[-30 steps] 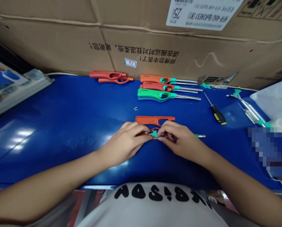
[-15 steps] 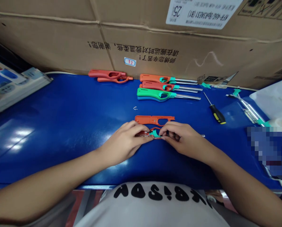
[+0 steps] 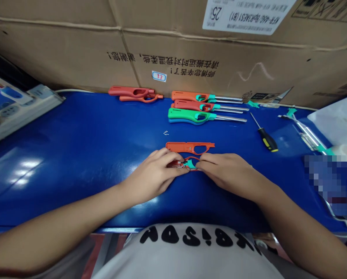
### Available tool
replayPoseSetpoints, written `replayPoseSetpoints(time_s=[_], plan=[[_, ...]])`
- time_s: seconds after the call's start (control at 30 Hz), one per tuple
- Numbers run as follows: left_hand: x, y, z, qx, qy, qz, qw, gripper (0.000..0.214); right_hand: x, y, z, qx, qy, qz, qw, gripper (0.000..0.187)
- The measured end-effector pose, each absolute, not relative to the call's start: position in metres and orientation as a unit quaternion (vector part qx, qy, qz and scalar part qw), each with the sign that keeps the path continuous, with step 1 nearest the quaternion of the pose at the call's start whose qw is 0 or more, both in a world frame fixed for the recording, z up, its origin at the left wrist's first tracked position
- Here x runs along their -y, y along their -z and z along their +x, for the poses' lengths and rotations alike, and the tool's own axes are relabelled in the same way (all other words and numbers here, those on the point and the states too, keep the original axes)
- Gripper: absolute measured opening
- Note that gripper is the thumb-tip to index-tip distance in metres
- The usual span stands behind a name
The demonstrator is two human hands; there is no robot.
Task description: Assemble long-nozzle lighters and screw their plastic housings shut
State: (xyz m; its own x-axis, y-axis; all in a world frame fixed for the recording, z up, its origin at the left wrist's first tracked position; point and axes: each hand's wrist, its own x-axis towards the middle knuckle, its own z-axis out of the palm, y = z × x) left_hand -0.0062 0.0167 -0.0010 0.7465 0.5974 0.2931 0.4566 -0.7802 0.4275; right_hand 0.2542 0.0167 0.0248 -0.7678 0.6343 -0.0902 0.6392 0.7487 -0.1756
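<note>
An orange lighter half-shell with a teal trigger point(image 3: 191, 164) lies low on the blue table between my hands. My left hand point(image 3: 156, 170) is closed on its handle end, thumb and fingers along the two edges. At the other end, my right hand point(image 3: 228, 170) pinches the front of the same lighter; its fingertips sit just right of the trigger and the hand covers what lies beneath. Just behind them rests a matching orange half-shell point(image 3: 179, 147), open side up, touched by neither hand.
Behind are assembled long-nosed lighters point(image 3: 185, 115) and red-orange lighter shells point(image 3: 131, 91), before a cardboard box point(image 3: 74, 50). A black-and-yellow screwdriver point(image 3: 268, 140) lies to the right, near metal tubes point(image 3: 304, 128) with teal parts. A power strip point(image 3: 25, 112) stands at left.
My right hand has rolled over, its back now turned more upward and its fingers drawn together over the lighter's front. The left hand stays in place.
</note>
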Motion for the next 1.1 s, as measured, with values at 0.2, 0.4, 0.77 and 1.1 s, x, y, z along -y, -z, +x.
replayPoseSetpoints(time_s=[0.2,0.4,0.77,1.1], plan=[[-0.0169,0.0011,-0.0072,-0.279,-0.225,0.918,0.167,0.027,-0.0195,-0.0257,0.2543,-0.920,0.147,0.363,0.002,0.022],[-0.0156,0.0026,-0.0050,-0.297,-0.229,0.906,0.197,0.028,-0.0189,-0.0249,0.2536,-0.916,0.159,0.368,0.003,0.023],[-0.0135,0.0053,-0.0050,-0.317,-0.233,0.894,0.213,0.028,-0.0183,-0.0262,0.2539,-0.901,0.203,0.382,-0.033,0.024],[-0.0137,0.0065,-0.0056,-0.317,-0.218,0.896,0.220,0.027,-0.0189,-0.0204,0.2549,-0.902,0.204,0.378,-0.034,0.024]])
